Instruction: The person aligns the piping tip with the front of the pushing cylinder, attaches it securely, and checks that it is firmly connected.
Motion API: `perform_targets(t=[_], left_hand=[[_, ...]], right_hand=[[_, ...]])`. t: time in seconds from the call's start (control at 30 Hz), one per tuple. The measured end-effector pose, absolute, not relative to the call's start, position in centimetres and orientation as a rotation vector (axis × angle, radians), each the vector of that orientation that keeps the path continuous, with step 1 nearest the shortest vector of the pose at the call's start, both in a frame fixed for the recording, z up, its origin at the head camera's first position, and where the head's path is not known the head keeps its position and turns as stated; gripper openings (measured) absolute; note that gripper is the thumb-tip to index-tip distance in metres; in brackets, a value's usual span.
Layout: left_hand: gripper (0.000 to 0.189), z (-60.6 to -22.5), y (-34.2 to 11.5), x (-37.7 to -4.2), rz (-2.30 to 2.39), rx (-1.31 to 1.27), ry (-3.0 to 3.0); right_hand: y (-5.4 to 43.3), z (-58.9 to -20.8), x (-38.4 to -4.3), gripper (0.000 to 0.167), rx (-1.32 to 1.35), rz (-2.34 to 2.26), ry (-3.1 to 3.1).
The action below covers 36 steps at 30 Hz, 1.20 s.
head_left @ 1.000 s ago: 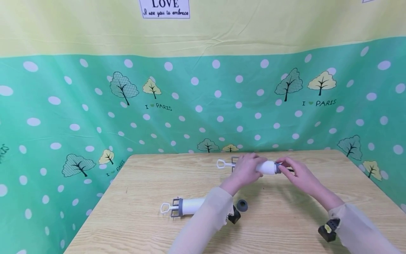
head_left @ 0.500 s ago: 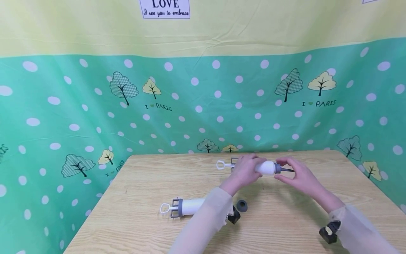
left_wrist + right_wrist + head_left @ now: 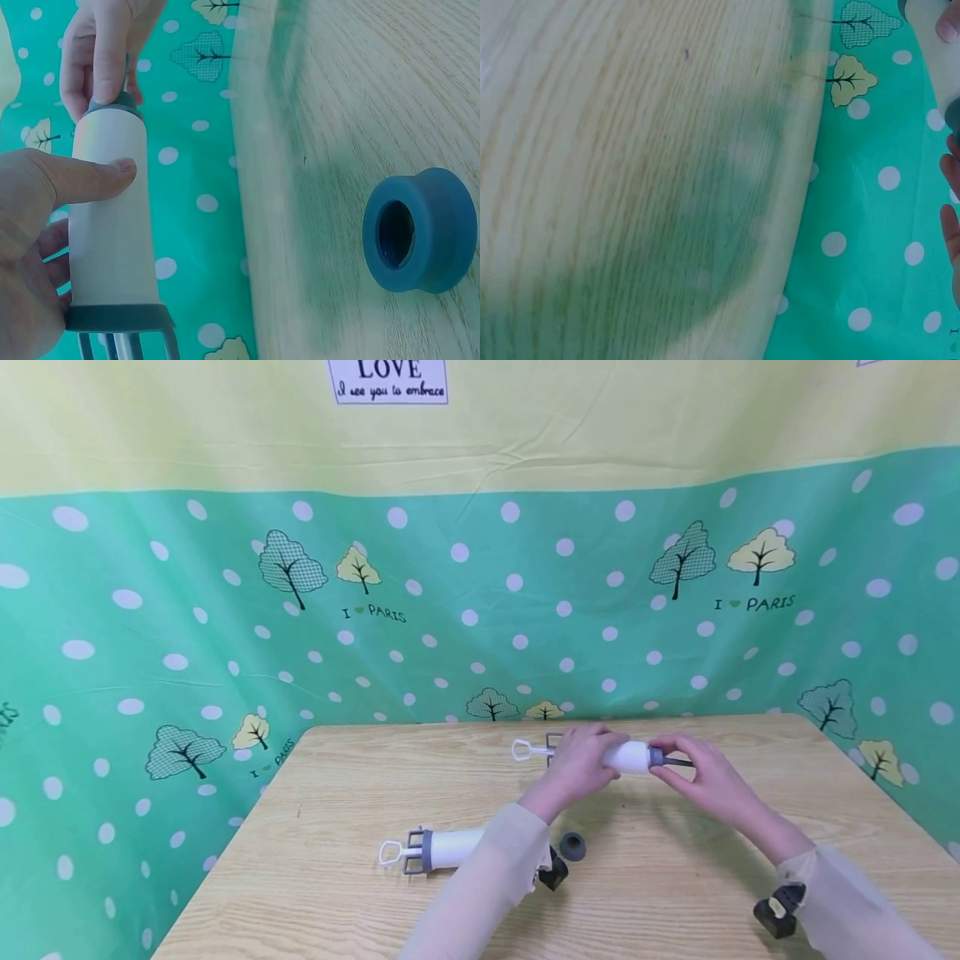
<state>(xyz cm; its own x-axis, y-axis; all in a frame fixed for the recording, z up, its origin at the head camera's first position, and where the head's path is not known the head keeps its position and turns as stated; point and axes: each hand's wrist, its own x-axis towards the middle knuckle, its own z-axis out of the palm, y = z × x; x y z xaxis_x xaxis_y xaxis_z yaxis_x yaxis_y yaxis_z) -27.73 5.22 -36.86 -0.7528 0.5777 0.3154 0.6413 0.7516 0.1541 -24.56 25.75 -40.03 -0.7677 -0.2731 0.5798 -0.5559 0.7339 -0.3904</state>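
A white syringe-like tube (image 3: pixel 628 757) is held raised above the back of the table, lying roughly level. Its looped white plunger handle (image 3: pixel 522 749) points left. My left hand (image 3: pixel 576 766) grips the barrel, with its thumb across the white side in the left wrist view. At the right end, my right hand (image 3: pixel 703 777) pinches the grey end cap (image 3: pixel 120 103), from which a thin dark nozzle (image 3: pixel 678 762) sticks out. Only part of the tube and a few fingertips show at the right wrist view's edge.
Another white tube (image 3: pixel 455 847) with a grey frame and white loop handle lies on the table (image 3: pixel 322 802), partly behind my left sleeve. A loose grey ring-shaped cap (image 3: pixel 573 846) rests to its right. A dotted green curtain (image 3: pixel 435 635) hangs behind the table.
My right fingers spread around the cap half a second ago, with the thumb lower. Now they close on it again. The left hand and tube hold almost still.
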Motion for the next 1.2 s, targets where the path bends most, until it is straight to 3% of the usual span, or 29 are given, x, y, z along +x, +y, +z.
perform_targets(t=[0.33, 0.5, 0.77, 1.2], left_hand=[[0.052, -36.81, 5.52, -27.48, -0.362, -0.966, -2.695], [0.052, -36.93, 5.53, -27.47, -0.366, -0.958, -2.710], [0.053, -37.14, 5.31, -27.68, -0.410, -0.950, -2.716], [0.052, -36.98, 5.23, -27.74, -0.395, -0.959, -2.696]], right_hand=[[26.02, -40.06, -24.56, 0.018, 0.551, 0.845, -2.571], [25.87, -39.82, -24.40, 0.024, 0.525, 0.829, -2.603], [25.93, -39.73, -24.34, 0.047, 0.611, 0.765, -2.486], [25.91, -39.71, -24.56, 0.036, 0.668, 0.726, -2.413]])
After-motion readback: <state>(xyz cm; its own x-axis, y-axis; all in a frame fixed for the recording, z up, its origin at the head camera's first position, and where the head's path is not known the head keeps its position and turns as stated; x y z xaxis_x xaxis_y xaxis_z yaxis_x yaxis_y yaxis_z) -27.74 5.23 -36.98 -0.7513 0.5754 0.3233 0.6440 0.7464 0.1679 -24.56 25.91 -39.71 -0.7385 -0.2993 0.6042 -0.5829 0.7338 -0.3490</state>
